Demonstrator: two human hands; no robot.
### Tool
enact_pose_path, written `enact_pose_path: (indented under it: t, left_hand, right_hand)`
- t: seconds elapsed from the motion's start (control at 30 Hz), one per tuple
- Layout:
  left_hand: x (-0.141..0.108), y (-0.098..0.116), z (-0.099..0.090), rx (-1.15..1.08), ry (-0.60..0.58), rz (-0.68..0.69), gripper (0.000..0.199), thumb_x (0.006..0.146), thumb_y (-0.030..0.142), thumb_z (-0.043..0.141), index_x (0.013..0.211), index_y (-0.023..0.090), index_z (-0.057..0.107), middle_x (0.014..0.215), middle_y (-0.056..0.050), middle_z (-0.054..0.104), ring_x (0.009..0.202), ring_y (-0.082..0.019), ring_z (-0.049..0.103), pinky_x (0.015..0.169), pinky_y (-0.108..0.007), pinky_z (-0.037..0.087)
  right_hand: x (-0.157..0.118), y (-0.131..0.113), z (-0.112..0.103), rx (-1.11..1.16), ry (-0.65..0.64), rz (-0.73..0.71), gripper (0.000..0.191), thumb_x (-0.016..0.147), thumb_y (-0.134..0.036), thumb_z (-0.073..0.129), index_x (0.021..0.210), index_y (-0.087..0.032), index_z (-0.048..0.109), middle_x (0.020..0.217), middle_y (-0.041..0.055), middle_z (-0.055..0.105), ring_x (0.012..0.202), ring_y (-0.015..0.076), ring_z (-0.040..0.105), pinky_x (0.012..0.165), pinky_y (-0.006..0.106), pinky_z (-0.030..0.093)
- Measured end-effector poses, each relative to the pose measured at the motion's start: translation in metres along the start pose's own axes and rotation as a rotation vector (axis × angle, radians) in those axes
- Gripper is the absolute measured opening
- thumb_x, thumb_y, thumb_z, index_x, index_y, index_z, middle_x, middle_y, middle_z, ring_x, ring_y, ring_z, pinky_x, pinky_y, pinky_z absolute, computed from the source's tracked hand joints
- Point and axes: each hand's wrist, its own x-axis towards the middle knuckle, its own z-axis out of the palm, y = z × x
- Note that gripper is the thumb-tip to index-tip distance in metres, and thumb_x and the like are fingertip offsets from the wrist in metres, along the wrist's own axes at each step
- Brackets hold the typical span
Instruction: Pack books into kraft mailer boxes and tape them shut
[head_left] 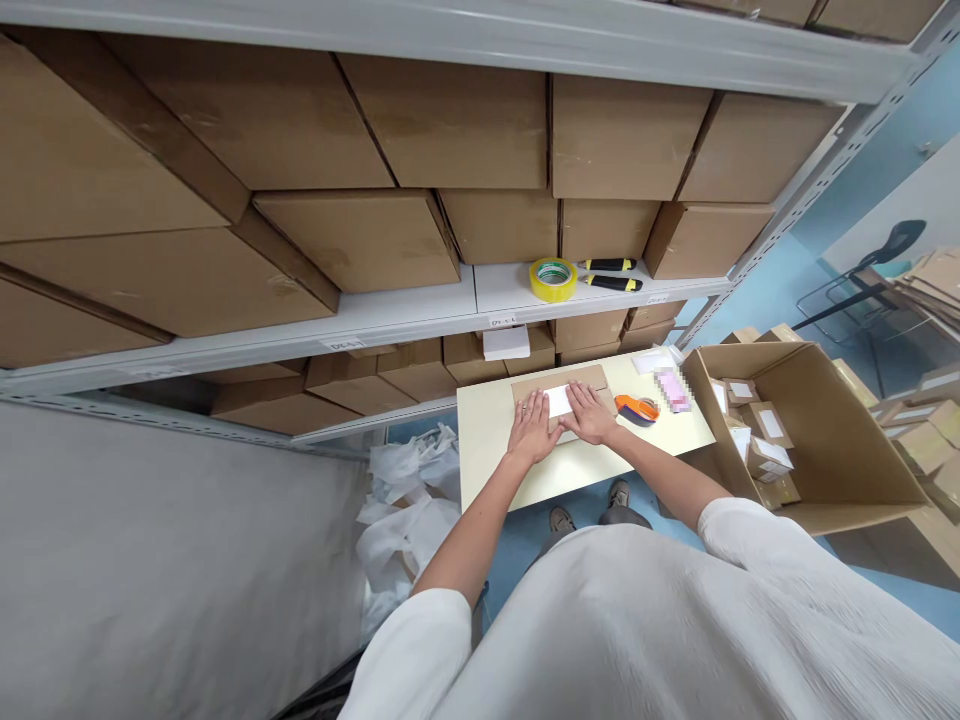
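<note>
Evenly, the 2 bare hands lie flat and just apart, the left hand (534, 428) and right hand (589, 414) bearing down on a white label (558, 401) atop a cardboard mailer (559, 384) at frame centre, with an orange tape dispenser (636, 408) just to their right.

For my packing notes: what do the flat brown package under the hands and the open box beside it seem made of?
The flat package looks like matte brown kraft card, by its dull, plain surface. The open box looks like cardboard, from its thick brown flaps.
</note>
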Motion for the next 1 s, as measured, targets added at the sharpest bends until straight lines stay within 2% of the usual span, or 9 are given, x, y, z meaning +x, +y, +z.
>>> enact_pose_path:
  t: [0.1,0.37,0.57,0.73,0.8,0.9,1.0]
  left_hand:
    - [-0.002,-0.001,0.001,-0.008,0.004,-0.011,0.087,0.104,0.056,0.047,0.175,0.009,0.027,0.181,-0.022,0.029,0.171,-0.036,0.022,0.139,-0.058,0.009]
    - [-0.002,0.001,-0.001,-0.007,-0.016,-0.021,0.089,0.103,0.057,0.05,0.176,0.013,0.025,0.182,-0.02,0.028,0.171,-0.037,0.019,0.139,-0.06,0.009]
    - [-0.011,0.004,-0.002,0.038,0.017,-0.124,0.096,0.101,0.064,0.05,0.175,0.008,0.026,0.182,-0.026,0.02,0.172,-0.041,0.011,0.137,-0.068,0.003]
    - [-0.016,0.007,-0.004,0.04,0.048,-0.183,0.1,0.1,0.07,0.051,0.175,0.01,0.025,0.182,-0.026,0.02,0.172,-0.042,0.009,0.136,-0.07,0.003]
    - [-0.018,0.006,-0.005,0.022,0.075,-0.208,0.096,0.1,0.067,0.052,0.175,0.012,0.027,0.182,-0.025,0.022,0.171,-0.043,0.013,0.135,-0.07,0.008]
    - [-0.023,0.001,-0.006,-0.032,0.157,-0.32,0.084,0.102,0.058,0.053,0.171,0.013,0.033,0.18,-0.028,0.026,0.165,-0.047,0.027,0.131,-0.07,0.025]
    - [-0.025,-0.005,-0.008,-0.125,0.189,-0.395,0.078,0.101,0.045,0.055,0.168,0.011,0.035,0.168,-0.031,0.044,0.152,-0.046,0.048,0.122,-0.066,0.042]
  right_hand:
    - [-0.002,0.004,-0.002,0.013,-0.003,0.045,0.091,0.111,-0.068,0.027,0.177,-0.007,0.019,0.183,0.0203,0.014,0.172,0.0327,0.01,0.14,0.054,0.007]
    - [-0.014,0.024,-0.015,0.012,0.008,0.174,0.085,0.111,-0.065,0.035,0.178,-0.016,0.022,0.184,0.0171,0.014,0.173,0.0336,0.008,0.138,0.061,0.001]
    - [-0.022,0.026,-0.021,0.01,-0.01,0.163,0.081,0.111,-0.063,0.037,0.178,-0.017,0.025,0.185,0.0169,0.013,0.173,0.0349,0.005,0.137,0.064,0.0]
    - [-0.025,0.031,-0.021,0.02,0.001,0.148,0.078,0.111,-0.06,0.038,0.177,-0.02,0.027,0.185,0.0151,0.016,0.172,0.0346,0.008,0.137,0.064,0.001]
    - [-0.03,0.036,-0.022,0.034,0.042,0.17,0.074,0.111,-0.058,0.041,0.175,-0.022,0.033,0.184,0.0148,0.021,0.171,0.0355,0.014,0.136,0.064,0.006]
    - [-0.041,0.043,-0.025,0.063,0.135,0.302,0.069,0.109,-0.052,0.045,0.17,-0.019,0.042,0.179,0.0199,0.033,0.164,0.0408,0.031,0.132,0.064,0.022]
    - [-0.053,0.044,-0.029,0.148,0.126,0.41,0.066,0.109,-0.044,0.044,0.168,-0.014,0.042,0.16,0.0245,0.057,0.144,0.0406,0.057,0.12,0.058,0.043]
